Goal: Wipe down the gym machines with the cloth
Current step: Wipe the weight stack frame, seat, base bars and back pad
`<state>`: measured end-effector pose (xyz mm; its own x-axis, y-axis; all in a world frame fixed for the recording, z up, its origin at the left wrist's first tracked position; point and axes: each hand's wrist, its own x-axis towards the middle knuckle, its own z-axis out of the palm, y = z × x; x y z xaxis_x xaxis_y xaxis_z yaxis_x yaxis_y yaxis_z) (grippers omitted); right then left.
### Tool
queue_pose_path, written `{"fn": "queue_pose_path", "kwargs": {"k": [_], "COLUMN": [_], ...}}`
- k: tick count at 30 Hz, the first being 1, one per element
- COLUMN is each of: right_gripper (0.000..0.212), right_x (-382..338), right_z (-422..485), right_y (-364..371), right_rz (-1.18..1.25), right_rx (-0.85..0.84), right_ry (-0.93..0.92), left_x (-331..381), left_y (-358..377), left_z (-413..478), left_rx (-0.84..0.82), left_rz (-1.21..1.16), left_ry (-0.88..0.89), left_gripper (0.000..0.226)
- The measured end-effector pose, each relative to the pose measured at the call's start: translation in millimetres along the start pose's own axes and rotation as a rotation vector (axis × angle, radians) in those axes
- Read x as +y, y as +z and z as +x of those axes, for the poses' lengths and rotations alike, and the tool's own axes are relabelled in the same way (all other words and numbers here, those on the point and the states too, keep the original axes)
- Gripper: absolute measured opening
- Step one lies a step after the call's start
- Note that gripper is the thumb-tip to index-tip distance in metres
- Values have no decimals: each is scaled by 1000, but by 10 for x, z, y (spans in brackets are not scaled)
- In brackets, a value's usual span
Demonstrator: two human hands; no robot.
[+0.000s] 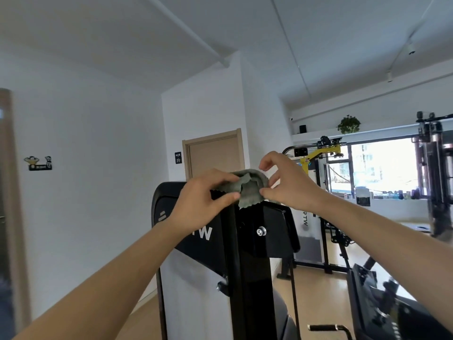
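A grey-green cloth [250, 190] with a zigzag edge is bunched on top of a black gym machine [245, 253] that has a white side panel and white letters. My left hand [203, 200] grips the cloth's left part between thumb and fingers. My right hand [289, 182] pinches the cloth's right edge with the thumb and a finger, its other fingers curled above it. Both hands are held at the top of the machine's upright column.
A second machine [316, 192] with a yellow arm stands behind on the right, and a dark rack [436, 173] at the far right by the window. A black padded piece [382, 303] and a handle [328, 328] sit low right. A wooden door [213, 155] is behind.
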<state>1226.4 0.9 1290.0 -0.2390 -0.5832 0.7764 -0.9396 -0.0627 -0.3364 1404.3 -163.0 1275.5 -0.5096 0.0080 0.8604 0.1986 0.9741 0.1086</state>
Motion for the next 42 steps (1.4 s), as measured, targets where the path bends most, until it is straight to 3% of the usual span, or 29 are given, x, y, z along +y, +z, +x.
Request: {"fn": "queue_pose_path", "kwargs": {"k": [2,7,17,22,29,35,38,42], "right_gripper": [42,19,14,13,14,16,22,6], "right_x": [20,103,-91,-39,39,69,44,31], "right_z": [-25,47,357,382,417,369,398,516], "right_y": [6,-24,-447,-471,-464,-308,-209,-96], "right_rz": [-45,-156,89,83,249,416,291,216], "right_rx": [-46,-55,-162,-230,-309,-371,-315,-266], "right_ry": [-30,-80,-9,14,114,220,211,235], "left_x": [-11,41,170,116,-114,-273,-342,-378], "left_y": [-28,-130,-326,-329,-140,-54,-27,11], "left_z": [65,328,874,859,688,652,623,566], "left_rx": [56,112,183,147,174,158,109,71], "left_rz": [-70,-213,-396,-280,-255,-83,29,-3], "left_ry": [-64,-301,-534,-632,-752,-731,-718,-720], "left_gripper": [13,17,24,26,23,22,20,18]}}
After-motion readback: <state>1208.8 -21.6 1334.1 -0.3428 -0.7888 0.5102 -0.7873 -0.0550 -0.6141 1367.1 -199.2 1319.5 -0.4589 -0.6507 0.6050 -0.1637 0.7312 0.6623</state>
